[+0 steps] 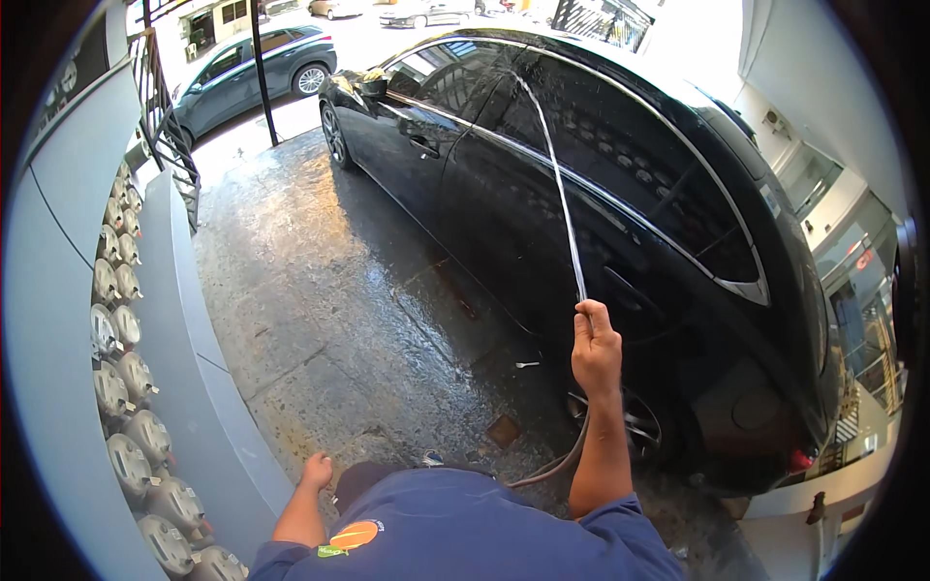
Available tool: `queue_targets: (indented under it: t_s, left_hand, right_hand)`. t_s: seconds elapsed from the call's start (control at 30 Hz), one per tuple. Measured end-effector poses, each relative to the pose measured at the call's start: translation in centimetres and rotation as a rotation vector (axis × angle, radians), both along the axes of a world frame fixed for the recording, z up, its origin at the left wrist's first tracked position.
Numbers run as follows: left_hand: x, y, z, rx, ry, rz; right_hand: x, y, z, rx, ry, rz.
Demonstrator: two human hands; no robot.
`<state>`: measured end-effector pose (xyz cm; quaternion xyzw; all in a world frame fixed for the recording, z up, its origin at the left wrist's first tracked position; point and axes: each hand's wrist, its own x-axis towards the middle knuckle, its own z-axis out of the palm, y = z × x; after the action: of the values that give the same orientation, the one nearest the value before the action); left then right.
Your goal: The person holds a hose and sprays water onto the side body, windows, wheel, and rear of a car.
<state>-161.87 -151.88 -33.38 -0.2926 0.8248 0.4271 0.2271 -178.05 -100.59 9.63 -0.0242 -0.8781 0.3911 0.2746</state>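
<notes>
My right hand [596,356] is raised beside the rear door of a black car [504,208], fingers closed around the end of a hose. From the fist a thin stream of water [559,179] runs up and forward to the upper part of the car's side windows, where it splashes. The hose [552,474] hangs behind my right forearm and curves back low toward my body. My left hand [317,471] hangs low at my left side, away from the car. Its fingers look loosely curled, and nothing shows in them.
Wet concrete floor [320,320] lies between the car and a low grey wall [199,329]. Several round metal meters [126,382] line the left side. A yellowish cloth [371,76] appears by the car's mirror. Beyond a dark post [262,77] stands another car [247,77].
</notes>
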Motion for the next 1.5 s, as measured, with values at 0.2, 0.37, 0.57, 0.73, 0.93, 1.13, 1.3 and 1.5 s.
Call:
queue_targets:
  t_s: [0.2,0.37,0.57,0.73,0.93,1.13,1.3,1.5]
  left_hand:
    - [-2.9,0.7,-1.0,0.052,0.080,0.108]
    - [-4.8,-1.4,-1.8,0.049,-0.024,0.110]
    - [-9.0,-4.6,-3.8,0.064,-0.030,0.082]
    - [-13.8,-10.4,-3.4,0.063,-0.062,0.031]
    - [-20.6,-20.0,1.5,-0.067,-0.042,-0.073]
    - [-20.2,-26.4,-0.9,-0.045,-0.023,0.073]
    - [-20.1,-27.1,-3.5,-0.029,-0.104,0.112]
    - [-22.9,-26.4,-6.0,-0.007,-0.145,0.187]
  right_hand:
    - [-4.8,-0.5,-1.4,-0.017,-0.126,0.037]
    - [-8.6,-2.2,0.1,-0.031,-0.063,0.028]
    - [-12.7,-6.2,-1.1,-0.009,-0.022,-0.011]
    - [-16.5,-11.9,-2.4,0.054,-0.050,-0.034]
    - [-20.7,-21.0,-4.3,0.129,-0.197,0.031]
    - [-25.3,-28.0,-6.3,0.172,-0.256,0.141]
    - [-29.7,-31.7,-7.2,0.135,-0.277,0.186]
    - [-36.3,-32.7,-11.8,0.144,-0.233,0.212]
